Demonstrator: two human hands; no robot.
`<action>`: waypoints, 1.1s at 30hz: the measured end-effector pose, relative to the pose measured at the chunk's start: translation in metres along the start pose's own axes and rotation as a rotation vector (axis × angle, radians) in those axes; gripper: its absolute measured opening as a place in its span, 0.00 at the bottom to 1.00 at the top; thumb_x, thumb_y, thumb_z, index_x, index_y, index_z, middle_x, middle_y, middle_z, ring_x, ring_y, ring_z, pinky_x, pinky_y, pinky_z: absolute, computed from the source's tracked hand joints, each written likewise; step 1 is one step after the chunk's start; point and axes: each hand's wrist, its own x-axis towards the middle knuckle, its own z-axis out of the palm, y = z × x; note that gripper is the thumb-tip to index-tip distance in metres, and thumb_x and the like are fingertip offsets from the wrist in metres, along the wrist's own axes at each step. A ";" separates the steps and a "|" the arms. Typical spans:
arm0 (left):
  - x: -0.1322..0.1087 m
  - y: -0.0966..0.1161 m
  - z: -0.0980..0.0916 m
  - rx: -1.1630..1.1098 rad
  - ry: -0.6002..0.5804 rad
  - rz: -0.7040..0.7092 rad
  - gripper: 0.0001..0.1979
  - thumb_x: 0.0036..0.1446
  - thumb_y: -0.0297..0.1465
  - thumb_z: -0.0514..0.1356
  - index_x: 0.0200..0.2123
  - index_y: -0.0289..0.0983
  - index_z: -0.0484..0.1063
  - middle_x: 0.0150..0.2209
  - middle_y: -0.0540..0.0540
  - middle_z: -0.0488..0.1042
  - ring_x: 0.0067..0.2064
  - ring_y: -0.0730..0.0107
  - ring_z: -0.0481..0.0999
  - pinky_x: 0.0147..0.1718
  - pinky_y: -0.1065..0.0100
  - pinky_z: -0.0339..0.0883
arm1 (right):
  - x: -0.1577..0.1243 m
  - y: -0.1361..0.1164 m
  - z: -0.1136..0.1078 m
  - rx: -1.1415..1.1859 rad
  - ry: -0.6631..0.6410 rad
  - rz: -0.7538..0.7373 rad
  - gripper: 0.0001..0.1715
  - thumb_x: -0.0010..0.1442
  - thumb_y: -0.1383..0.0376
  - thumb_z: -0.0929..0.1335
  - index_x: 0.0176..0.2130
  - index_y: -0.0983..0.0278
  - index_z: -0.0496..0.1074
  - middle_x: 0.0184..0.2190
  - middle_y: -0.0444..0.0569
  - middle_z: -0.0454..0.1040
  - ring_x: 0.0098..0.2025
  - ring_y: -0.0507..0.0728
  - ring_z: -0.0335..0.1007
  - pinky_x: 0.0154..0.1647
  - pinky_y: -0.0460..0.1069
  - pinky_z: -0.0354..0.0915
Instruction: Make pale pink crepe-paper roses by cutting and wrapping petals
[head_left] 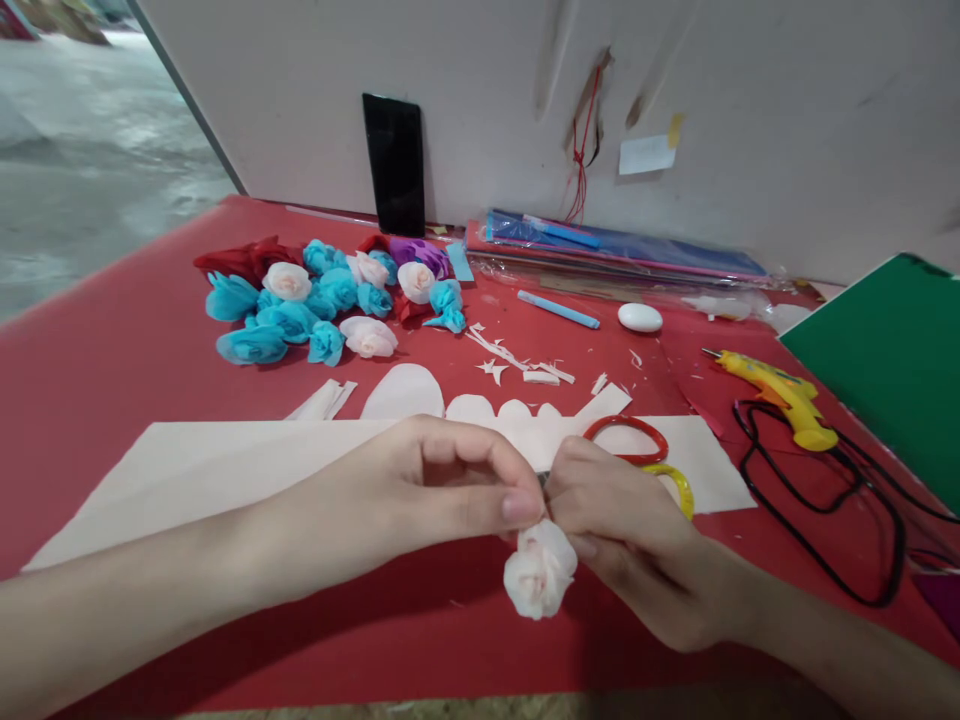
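A small pale pink paper rose (538, 570) hangs bloom-down between my two hands, low over the table. My left hand (450, 490) pinches its base between thumb and forefinger. On the other side, my right hand (645, 545) has its fingers curled closed at the same base; the part they grip is hidden. Just behind the right hand lie scissors with one red handle loop (654, 440) and one yellow, their blades mostly covered. Under and behind both hands stretches a long pale paper strip (187, 470). Rounded petal cut-outs (405, 392) rest along its far edge.
Blue, pink, red and purple paper flowers (289, 322) are heaped at the back left. A yellow glue gun (780, 390) with a looped black cord lies right. Behind are a blue pen (559, 309), a white oval object (640, 318) and a leaning phone (395, 165).
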 end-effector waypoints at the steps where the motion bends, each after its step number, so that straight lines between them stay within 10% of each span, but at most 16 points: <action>1: 0.000 0.000 0.000 -0.022 0.001 -0.003 0.07 0.62 0.29 0.64 0.30 0.39 0.79 0.28 0.56 0.79 0.30 0.82 0.75 0.34 0.84 0.69 | 0.000 0.001 0.000 0.002 -0.002 -0.004 0.16 0.73 0.66 0.55 0.34 0.62 0.62 0.27 0.42 0.63 0.30 0.52 0.57 0.35 0.49 0.58; 33: -0.014 0.005 0.011 0.417 0.213 0.123 0.05 0.54 0.28 0.59 0.28 0.40 0.75 0.26 0.56 0.74 0.30 0.74 0.71 0.33 0.74 0.66 | 0.002 0.005 0.007 0.037 0.021 0.012 0.17 0.75 0.62 0.54 0.36 0.61 0.64 0.29 0.44 0.67 0.32 0.53 0.62 0.36 0.49 0.61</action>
